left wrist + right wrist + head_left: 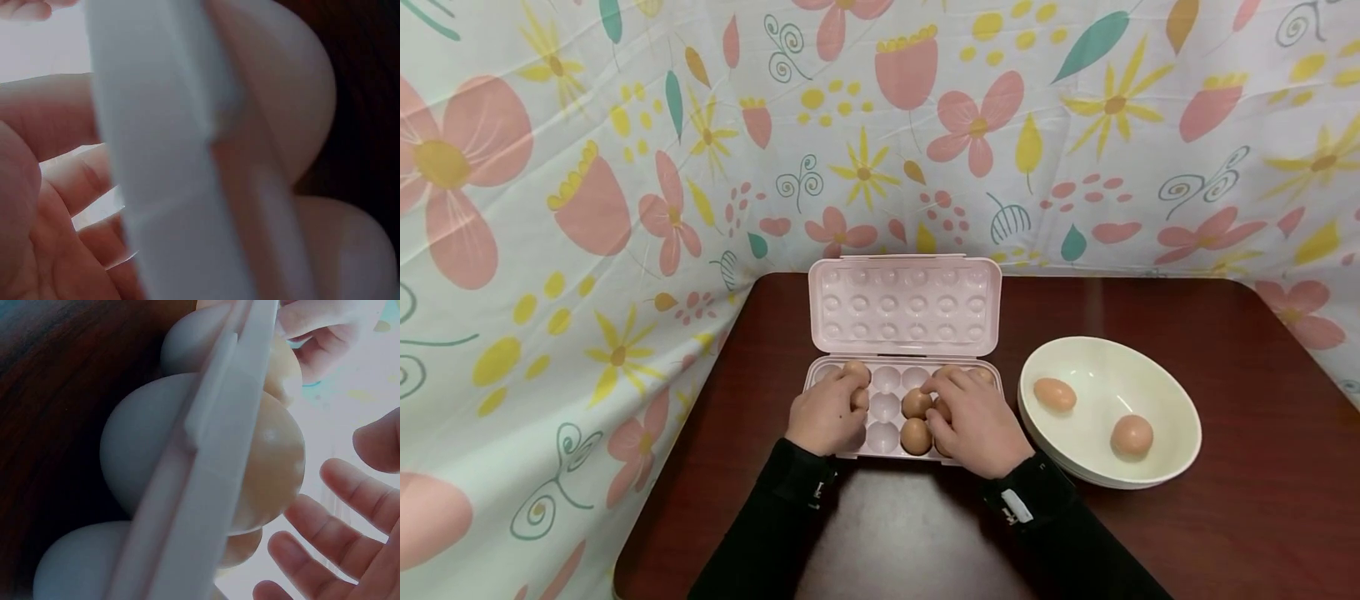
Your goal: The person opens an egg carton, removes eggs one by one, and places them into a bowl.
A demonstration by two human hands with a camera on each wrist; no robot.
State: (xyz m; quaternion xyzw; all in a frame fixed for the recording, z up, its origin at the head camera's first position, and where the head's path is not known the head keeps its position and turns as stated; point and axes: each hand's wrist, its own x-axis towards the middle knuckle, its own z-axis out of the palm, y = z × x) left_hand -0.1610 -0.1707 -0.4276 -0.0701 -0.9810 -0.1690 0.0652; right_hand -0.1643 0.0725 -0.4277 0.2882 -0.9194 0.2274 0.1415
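Note:
A pink plastic egg carton (884,408) lies on the table with its dimpled lid (904,310) raised at the back. My left hand (829,412) is over the left end of the carton, its fingers beside a brown egg (856,372) there and partly covering another one. Over the right end is my right hand (976,418), hiding parts of several eggs. In the right wrist view its fingers (334,531) are spread and relaxed, close to an egg (275,465). Two brown eggs, one upright-looking (916,436) and one behind it (917,403), sit left of my right hand.
A cream bowl (1093,358) stands right of the carton and holds two eggs, one at its left (1055,394) and one near the front (1132,436). Behind the dark red-brown table (1247,400) hangs a flowered cloth (880,183), which also covers the left side.

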